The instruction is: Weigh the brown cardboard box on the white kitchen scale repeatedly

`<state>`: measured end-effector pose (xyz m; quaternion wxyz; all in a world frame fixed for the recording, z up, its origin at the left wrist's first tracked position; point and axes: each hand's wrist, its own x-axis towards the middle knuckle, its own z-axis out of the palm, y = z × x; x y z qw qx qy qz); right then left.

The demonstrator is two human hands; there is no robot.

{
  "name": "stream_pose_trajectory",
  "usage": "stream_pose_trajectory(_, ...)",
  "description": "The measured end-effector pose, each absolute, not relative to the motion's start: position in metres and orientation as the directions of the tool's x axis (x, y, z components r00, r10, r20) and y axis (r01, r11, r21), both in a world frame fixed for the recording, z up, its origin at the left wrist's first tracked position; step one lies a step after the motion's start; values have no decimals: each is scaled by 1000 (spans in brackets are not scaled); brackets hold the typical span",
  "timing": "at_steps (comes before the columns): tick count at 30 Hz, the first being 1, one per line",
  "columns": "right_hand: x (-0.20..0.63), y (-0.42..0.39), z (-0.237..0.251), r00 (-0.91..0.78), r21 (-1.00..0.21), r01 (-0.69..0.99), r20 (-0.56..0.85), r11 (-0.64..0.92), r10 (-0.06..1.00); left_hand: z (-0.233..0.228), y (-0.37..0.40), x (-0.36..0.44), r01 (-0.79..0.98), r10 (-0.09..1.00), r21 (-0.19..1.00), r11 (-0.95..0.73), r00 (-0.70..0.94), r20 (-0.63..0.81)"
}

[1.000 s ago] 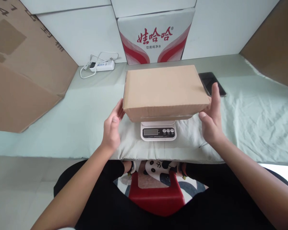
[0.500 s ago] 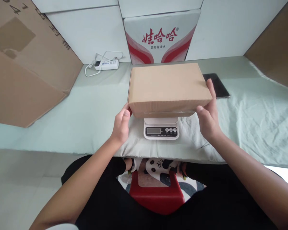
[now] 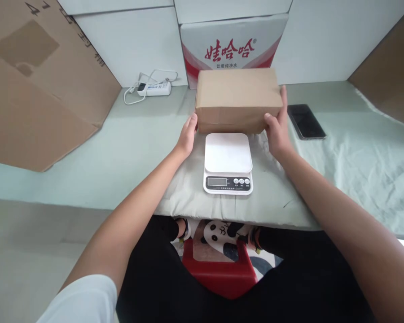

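Note:
Between my two hands is a closed brown cardboard box [image 3: 239,92], behind a white kitchen scale [image 3: 228,154]. My left hand [image 3: 187,134] grips the box's left front corner, its fingertips partly hidden behind the side. On the right end, my right hand [image 3: 276,128] holds on with the thumb at the front face and a finger along the side. The scale's platform lies uncovered, and its small display looks blank. Whether the box's underside touches the cloth cannot be made out.
A dark phone [image 3: 306,121] lies right of the box. Back left, a white power strip [image 3: 154,88] has a cable looped on it. A white-and-red carton [image 3: 234,42] stands behind, with large cardboard panels [image 3: 47,103] at the left and right. Under the table edge is a red stool [image 3: 222,273].
Both hands have carried the box away from me, off from above the scale toward the back carton. The scale's platform has come into view.

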<state>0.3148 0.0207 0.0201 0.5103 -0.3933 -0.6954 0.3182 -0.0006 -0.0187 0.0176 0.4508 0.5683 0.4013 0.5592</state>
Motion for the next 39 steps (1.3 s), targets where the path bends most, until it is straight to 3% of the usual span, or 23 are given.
stream_pose_trajectory(4, 309, 24, 3, -77, -892, 169, 413, 420, 908, 1, -9, -8, -45, 972, 979, -201, 115, 205)
stream_pose_trajectory(10, 321, 26, 12, -121, -914, 167, 354, 371, 927, 2, -1, -31, -8, 994, 994, -110, 8, 110)
stream_pose_trajectory(18, 320, 39, -8, -146, -898, 179, 379, 401, 914, 7, -6, -25, -53, 985, 992, -116, 124, 122)
stream_pose_trajectory(22, 315, 33, 12, -154, -875, 191, 422, 446, 894, 26, -14, -16, -41, 978, 984, -176, 107, 180)
stream_pose_trajectory(28, 310, -23, 67, -140, -805, 223, 532, 550, 835, 67, -74, -7, 20, 925, 925, -380, -12, 381)
stream_pose_trajectory(33, 322, -88, 53, -148, -793, 254, 534, 554, 832, 56, -138, -1, 30, 936, 935, -353, 14, 353)
stream_pose_trajectory(39, 347, -112, 27, -169, -764, 292, 551, 575, 817, 37, -172, -1, -30, 960, 962, -270, 67, 271)
